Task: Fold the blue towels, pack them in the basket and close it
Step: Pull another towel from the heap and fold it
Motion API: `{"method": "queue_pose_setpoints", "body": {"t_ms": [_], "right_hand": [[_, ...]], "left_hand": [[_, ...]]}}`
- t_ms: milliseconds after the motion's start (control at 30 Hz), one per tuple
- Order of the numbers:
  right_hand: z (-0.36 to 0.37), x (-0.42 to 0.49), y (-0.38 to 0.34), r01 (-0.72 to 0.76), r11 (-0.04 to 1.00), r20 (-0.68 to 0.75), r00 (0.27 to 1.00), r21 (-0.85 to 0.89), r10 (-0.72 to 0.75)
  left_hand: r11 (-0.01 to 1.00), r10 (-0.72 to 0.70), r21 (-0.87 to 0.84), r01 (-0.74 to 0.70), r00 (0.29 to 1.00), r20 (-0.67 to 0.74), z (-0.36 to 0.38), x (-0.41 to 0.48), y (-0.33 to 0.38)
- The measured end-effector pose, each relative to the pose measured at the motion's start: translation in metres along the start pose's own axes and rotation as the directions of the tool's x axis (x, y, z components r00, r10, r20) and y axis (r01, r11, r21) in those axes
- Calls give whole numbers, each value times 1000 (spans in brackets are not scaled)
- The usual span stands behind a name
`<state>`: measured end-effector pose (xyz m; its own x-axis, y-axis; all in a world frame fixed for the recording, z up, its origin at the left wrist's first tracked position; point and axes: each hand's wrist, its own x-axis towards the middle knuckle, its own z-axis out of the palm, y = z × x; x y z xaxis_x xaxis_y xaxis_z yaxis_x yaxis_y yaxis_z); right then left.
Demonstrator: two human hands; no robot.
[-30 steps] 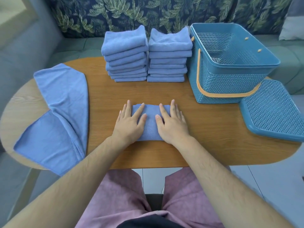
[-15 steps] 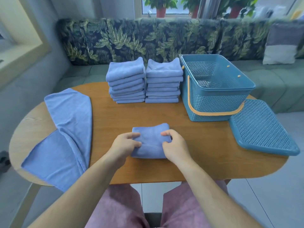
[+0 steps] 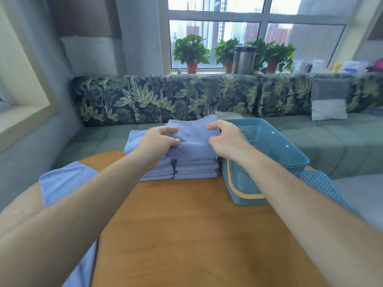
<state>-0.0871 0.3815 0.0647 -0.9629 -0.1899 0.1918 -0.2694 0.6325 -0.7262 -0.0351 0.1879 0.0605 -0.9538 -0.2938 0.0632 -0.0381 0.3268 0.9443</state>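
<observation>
Grip: left hand (image 3: 159, 141) and right hand (image 3: 226, 141) each pinch one end of a folded towel (image 3: 192, 137), just over the right stack (image 3: 195, 170).
Progress: that and the left stack (image 3: 161, 172) sit folded on the desk (image 3: 186, 224); one flat towel (image 3: 66, 179) unfolded; basket (image 3: 269, 146) shows nothing packed, lid (image 3: 319, 181) off beside it.
Materials: soft plush cloth; rigid perforated plastic.
</observation>
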Motion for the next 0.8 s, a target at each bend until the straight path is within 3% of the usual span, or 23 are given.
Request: {"method": "queue_pose_setpoints", "body": {"t_ms": [200,400,467,533,600,633,700,733,800], "right_hand": [[-8,103,-7,1,979,74,997,-203,14],[30,155,28,31,918,115,993,-396,16],[42,162,40,61,858,190,981,-510,44],[50,168,48,155,732,272,961,-663,43],[53,168,53,241,646,246,966,-724,-85],[55,167,55,273,652,211,962,-708,-174],[60,161,55,301,672,218,954,-676,-207],[64,157,55,298,668,265,952,-682,-154],[74,144,55,299,631,338,939,-716,-62]], "left_hand": [[996,-20,91,18,1000,21,18,121,19],[954,-56,297,46,998,26,47,173,-18],[857,-43,514,18,998,38,54,178,-30],[707,56,704,-71,997,44,61,179,-37],[618,202,757,-213,973,109,67,178,-44],[586,237,765,-267,959,153,70,178,-47],[481,154,823,-302,953,259,72,174,-50],[422,85,854,-306,950,299,74,170,-51],[381,88,861,-336,940,329,73,162,-55]]}}
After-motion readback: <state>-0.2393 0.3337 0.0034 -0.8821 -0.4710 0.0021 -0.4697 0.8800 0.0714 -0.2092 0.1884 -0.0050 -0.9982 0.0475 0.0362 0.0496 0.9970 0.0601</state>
